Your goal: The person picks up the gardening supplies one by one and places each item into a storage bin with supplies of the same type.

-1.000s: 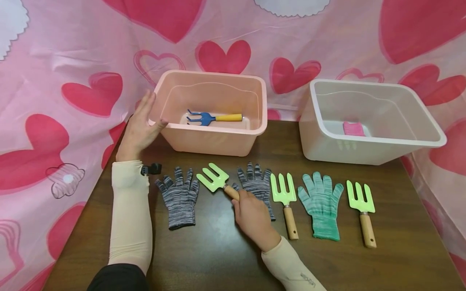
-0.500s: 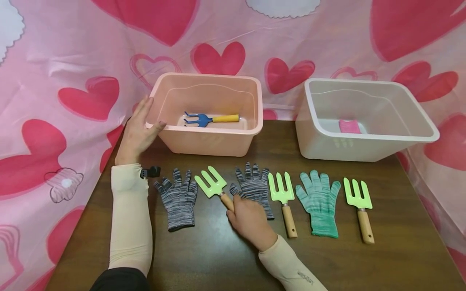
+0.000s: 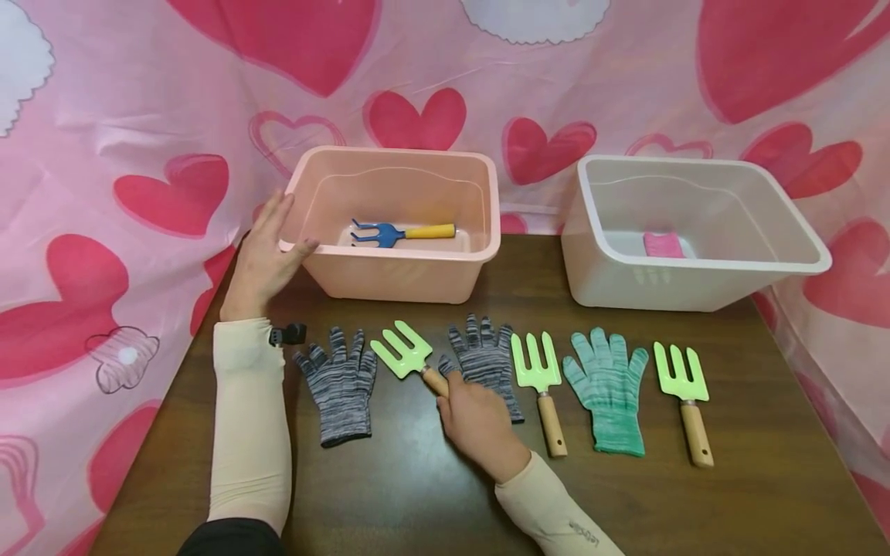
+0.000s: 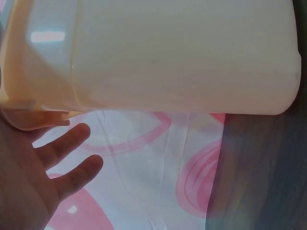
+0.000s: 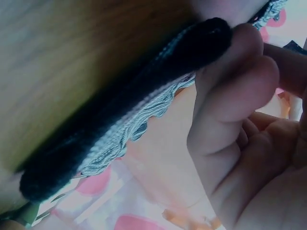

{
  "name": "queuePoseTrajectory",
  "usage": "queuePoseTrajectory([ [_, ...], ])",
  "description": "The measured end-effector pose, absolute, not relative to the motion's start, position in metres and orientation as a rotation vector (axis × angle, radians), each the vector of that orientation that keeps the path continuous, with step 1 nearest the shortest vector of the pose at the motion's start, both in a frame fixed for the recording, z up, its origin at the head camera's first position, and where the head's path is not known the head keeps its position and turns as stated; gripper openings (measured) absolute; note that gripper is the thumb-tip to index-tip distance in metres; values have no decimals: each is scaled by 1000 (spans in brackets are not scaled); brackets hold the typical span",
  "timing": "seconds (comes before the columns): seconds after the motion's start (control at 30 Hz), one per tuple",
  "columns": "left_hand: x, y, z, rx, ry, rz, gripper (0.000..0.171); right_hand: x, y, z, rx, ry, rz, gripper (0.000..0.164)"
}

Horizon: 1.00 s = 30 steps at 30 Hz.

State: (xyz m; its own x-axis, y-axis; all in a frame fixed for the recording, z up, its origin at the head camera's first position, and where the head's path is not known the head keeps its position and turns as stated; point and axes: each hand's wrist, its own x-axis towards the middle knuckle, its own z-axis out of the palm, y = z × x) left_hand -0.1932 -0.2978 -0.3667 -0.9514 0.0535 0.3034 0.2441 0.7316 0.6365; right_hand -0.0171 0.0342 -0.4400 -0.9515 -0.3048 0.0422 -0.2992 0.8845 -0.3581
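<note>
In the head view my right hand (image 3: 482, 428) grips the wooden handle of a light-green garden hand fork (image 3: 403, 351), its three tines pointing up and left. The right wrist view has that hand's curled fingers (image 5: 244, 91) beside the dark cuff of a grey striped glove (image 5: 129, 115). My left hand (image 3: 260, 259) is at the left front corner of a pink bin (image 3: 403, 278), fingers spread and thumb at the rim. From the left wrist, straight fingers (image 4: 72, 177) show beside the bin's wall (image 4: 182, 62). Inside the bin lies a blue cultivator with a yellow handle (image 3: 429, 232).
Another grey striped glove (image 3: 341, 394) lies left of the held fork. Farther right are a second green fork (image 3: 549, 417), a green glove (image 3: 615, 394) and a third fork (image 3: 691, 425). A white bin (image 3: 695, 289) at the back right holds a pink item (image 3: 663, 245).
My right hand has drawn the fork slightly left and down, uncovering more of the grey glove behind it. The left hand stays at the pink bin. The head view has shifted slightly.
</note>
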Motion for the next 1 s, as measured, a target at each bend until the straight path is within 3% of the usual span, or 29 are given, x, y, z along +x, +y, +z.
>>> queuePoseTrajectory([
  [0.5, -190, -300, -362, -196, -2760, -981, 104, -22, 56, -432, -505, 3126, -679, 22],
  [1.0, -191, -300, -365, -164, -2750, -1044, 104, -38, 82, -409, -804, 3111, -837, 20],
])
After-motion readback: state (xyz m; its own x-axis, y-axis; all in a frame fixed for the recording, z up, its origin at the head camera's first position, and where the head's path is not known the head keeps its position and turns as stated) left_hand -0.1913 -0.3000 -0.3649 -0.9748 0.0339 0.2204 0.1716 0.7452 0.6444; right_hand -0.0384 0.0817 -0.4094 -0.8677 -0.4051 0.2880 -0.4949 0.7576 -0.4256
